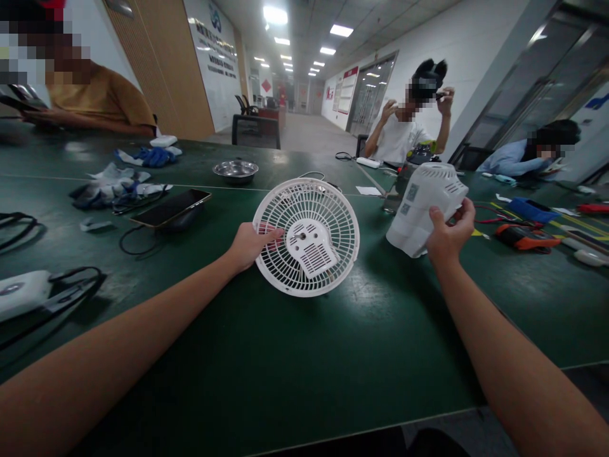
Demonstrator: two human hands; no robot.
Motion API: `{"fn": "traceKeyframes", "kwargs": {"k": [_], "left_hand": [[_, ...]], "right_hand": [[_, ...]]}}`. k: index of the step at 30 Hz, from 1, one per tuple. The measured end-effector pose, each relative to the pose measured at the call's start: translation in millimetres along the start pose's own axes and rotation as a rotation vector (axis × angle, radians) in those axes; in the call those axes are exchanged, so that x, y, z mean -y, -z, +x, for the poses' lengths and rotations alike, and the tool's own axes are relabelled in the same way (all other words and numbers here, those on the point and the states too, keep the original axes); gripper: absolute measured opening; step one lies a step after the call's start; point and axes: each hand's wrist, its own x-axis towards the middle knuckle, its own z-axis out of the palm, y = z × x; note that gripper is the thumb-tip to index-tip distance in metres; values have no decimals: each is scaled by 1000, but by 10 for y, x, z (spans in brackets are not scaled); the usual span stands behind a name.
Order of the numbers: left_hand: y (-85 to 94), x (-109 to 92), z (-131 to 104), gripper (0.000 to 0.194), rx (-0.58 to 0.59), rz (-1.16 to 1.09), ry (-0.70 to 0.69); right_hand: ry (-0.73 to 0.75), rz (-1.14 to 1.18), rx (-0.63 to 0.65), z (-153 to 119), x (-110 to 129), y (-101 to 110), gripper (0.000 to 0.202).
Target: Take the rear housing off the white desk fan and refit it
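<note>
A round white fan grille (311,251) stands tilted over the green table, its slotted centre plate facing me. My left hand (250,244) grips its left rim, with the thumb lying over the slats. To the right, my right hand (451,228) is closed around a white plastic housing (413,209) with vent slots near its top and two printed square labels on its side. A gap of bare table lies between the two parts. Some of my right fingers are hidden behind the housing.
Behind the grille sits a metal bowl (235,170). On the left are a phone (174,208), gloves (114,184) and a white device with a black cable (28,293). An orange multimeter (526,237) lies right. Several people sit around the green table (285,368).
</note>
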Motion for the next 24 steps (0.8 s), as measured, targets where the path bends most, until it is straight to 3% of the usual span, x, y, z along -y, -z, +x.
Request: {"fn": "traceKeyframes", "kwargs": {"k": [10, 15, 24], "left_hand": [[-14, -27, -22, 26, -2, 0, -11], [-11, -16, -14, 24, 9, 15, -23], [2, 4, 2, 26, 4, 23, -13]], "right_hand": [[5, 28, 9, 29, -80, 3, 77], [12, -7, 0, 64, -96, 14, 65], [60, 67, -36, 26, 26, -9, 59]]}}
